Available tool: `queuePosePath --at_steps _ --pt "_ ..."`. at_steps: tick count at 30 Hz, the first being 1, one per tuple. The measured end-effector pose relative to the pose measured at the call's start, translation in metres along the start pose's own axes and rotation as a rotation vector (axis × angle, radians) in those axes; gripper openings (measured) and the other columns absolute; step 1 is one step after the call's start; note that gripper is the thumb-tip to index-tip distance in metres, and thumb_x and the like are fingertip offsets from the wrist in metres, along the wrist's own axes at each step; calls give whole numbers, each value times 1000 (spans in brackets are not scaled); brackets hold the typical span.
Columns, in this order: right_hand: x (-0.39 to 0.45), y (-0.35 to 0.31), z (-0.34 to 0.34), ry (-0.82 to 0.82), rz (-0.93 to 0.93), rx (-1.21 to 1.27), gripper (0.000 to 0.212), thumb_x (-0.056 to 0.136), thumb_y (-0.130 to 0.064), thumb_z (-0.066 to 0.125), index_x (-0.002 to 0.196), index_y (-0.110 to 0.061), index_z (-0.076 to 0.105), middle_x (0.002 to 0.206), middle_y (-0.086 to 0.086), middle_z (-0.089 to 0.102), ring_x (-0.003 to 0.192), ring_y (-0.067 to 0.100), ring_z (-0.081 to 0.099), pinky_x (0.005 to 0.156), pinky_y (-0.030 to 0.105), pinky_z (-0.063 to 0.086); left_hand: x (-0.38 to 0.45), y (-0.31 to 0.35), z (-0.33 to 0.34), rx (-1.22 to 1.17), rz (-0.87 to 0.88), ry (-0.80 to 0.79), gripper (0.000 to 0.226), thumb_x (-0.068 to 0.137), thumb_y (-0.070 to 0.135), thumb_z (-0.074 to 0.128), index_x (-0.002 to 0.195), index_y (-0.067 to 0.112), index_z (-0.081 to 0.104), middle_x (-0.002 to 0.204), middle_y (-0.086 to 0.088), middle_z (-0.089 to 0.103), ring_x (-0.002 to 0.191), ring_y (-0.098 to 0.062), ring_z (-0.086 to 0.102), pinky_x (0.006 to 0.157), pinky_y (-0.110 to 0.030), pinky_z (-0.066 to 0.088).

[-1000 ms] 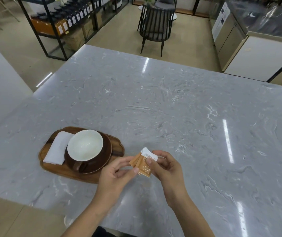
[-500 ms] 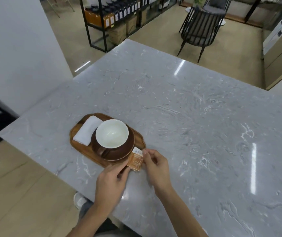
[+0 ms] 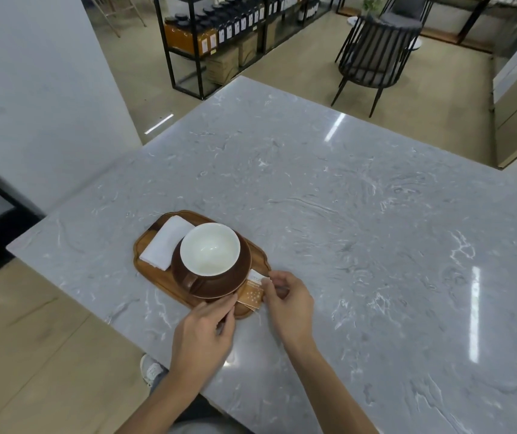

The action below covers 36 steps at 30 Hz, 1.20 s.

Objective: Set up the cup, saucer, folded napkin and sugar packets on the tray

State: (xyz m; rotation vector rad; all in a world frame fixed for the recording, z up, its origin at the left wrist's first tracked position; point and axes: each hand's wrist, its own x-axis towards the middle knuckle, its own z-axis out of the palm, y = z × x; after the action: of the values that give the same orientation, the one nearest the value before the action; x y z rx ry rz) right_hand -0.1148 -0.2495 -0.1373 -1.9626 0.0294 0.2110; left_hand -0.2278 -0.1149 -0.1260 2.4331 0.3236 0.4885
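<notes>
Both hands have carried the orange sugar packets (image 3: pixel 251 292) from the bare stone down onto the right end of the oval wooden tray (image 3: pixel 144 245). Right hand (image 3: pixel 288 303) pinches the packets' white top edge with thumb and fingertips; left hand (image 3: pixel 205 330) touches their lower left corner, fingers lightly curled. Packets lie just right of the brown round saucer (image 3: pixel 216 285), partly overhanging the tray's rim. Brown cup with white inside (image 3: pixel 210 249) sits on the saucer; the folded white napkin (image 3: pixel 166 242) lies at the tray's left. Tray sits near the grey marble counter (image 3: pixel 360 214) front edge, with wide open stone to the tray's right and behind
</notes>
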Motion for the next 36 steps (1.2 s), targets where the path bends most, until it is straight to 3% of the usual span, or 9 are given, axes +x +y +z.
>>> queuePosePath --at_steps 4,8,12,16,20,24,30,33,36 --pt "-7 2 5 34 16 54 17 95 -33 68 106 -21 70 89 -8 74 76 5 72 74 31 62 -3 -4 0 -15 5 12 36 81 3 79 116 12 77 104 2 79 83 -11 69 73 -30 63" --pt "-17 6 10 74 42 141 15 96 -34 68 107 -23 66 82 -9 74 73 7 73 71 39 64 -4 -6 -3 -15 7 1 36 81 3 79 115 12 77 104 3 80 79 -9 65 70 -26 62" --pt "-25 7 16 73 45 186 17 96 -34 67 111 -26 63 92 -20 72 79 10 75 73 42 65 -3 -8 -6 -41 38 -27 37 80 3 80 116 13 76 106 4 78 83 -7 65 74 -19 58" --pt "-24 4 18 110 41 203 16 96 -28 68 111 -23 63 86 -10 73 77 13 74 74 45 64 -2 -8 -9 -92 31 -21 37 82 2 78 118 14 75 103 13 73 83 -2 64 75 -16 57" --pt "-26 -1 19 131 13 142 14 96 -24 68 109 -21 64 82 -5 72 74 12 72 74 38 63 -4 -9 -10 -152 -27 28 34 83 -1 76 116 9 76 94 0 78 79 -10 72 68 -31 64" --pt "-30 -7 14 131 -34 93 12 95 -19 68 106 -21 64 83 -5 71 75 8 69 68 16 55 -6 -6 -16 -159 -17 23 30 83 -3 76 111 6 78 97 -3 80 83 -13 75 70 -35 65" --pt "-35 -23 7 170 -160 -86 10 97 -15 64 105 -15 70 99 -2 69 79 -1 65 66 10 50 9 -8 -46 -110 212 -28 27 90 23 61 106 11 80 99 3 78 89 -12 70 73 -34 63" --pt "-40 -40 5 217 -271 -210 10 96 -18 64 104 -18 69 102 -2 66 77 -3 62 68 21 54 27 -12 -66 -65 357 -23 26 91 26 61 105 16 80 102 8 77 101 -13 63 81 -28 58" --pt "-44 -61 7 297 -340 -325 16 98 -30 62 111 -22 67 114 -5 63 88 1 64 73 32 58 53 -20 -93 -53 497 45 21 88 23 66 102 18 81 106 9 75 111 -21 59 88 -29 54"
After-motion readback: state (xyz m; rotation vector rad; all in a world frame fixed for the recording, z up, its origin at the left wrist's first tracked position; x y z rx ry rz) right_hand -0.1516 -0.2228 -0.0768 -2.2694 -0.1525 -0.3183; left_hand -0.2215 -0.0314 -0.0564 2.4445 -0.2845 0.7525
